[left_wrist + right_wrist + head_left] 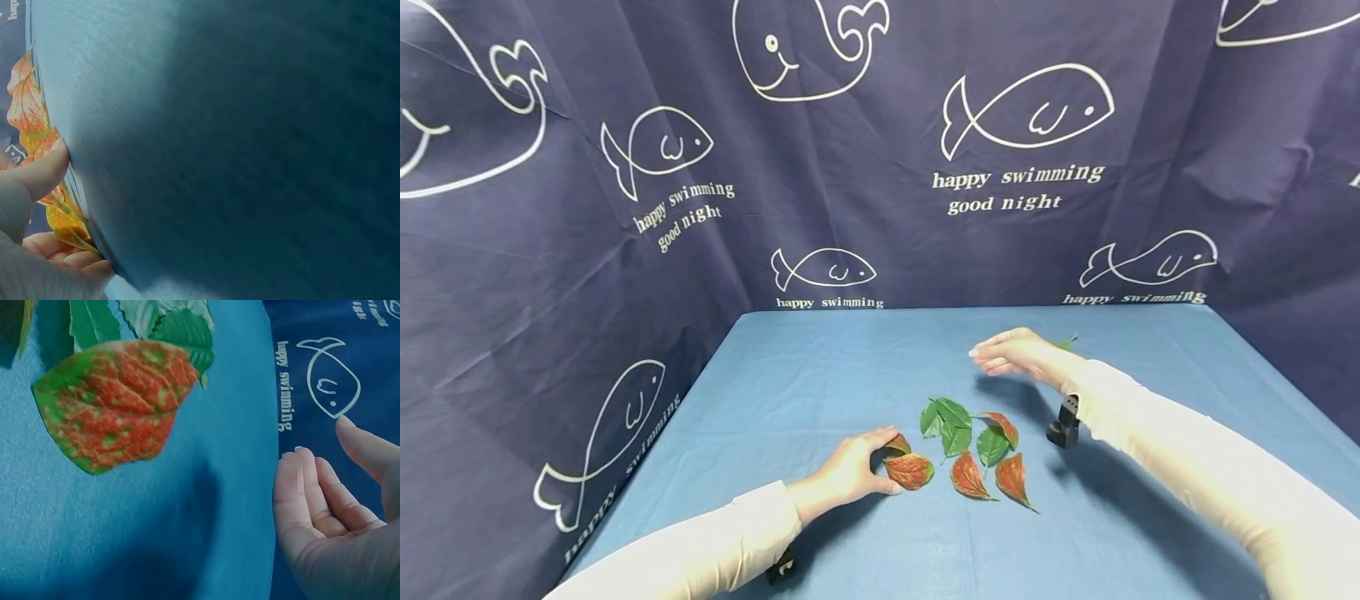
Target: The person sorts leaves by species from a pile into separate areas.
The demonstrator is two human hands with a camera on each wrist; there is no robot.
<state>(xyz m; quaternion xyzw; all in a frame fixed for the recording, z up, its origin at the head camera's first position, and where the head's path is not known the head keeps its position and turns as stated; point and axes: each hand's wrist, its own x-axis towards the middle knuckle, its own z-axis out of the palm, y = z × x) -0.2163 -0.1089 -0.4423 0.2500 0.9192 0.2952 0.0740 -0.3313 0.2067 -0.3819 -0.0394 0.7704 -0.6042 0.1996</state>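
Nearest the camera: right sleeve (1217,492) and left sleeve (722,537), both cream, reaching in over the blue table (850,358). Black wrist device (1065,423) under the right cuff, another black device (780,567) under the left one, only partly visible.

Left hand (853,468) low at the table, left of its middle, well in from the left edge. Thumb and fingertips apart, set on either side of a brownish leaf (898,447) and a red leaf (910,472) overlapping it; can't tell if it pinches either.

Right hand (1022,354) above the table's far right part, palm bent slightly, fingers extended and side by side, thumb apart, nothing held. Green leaf tip (1066,343) pokes out behind it, toward the far edge; rest hidden.

Leaves lie around the table's middle, well in from the far corners: green leaf cluster (955,421), upper red leaf (1004,427) just beside a single green leaf (992,447), then middle red leaf (970,477) and right-hand red leaf (1012,477) on the near side, stems pointing toward the right.

Navy curtain (880,183) behind the far edge: white fish, whales, "happy swimming good night".
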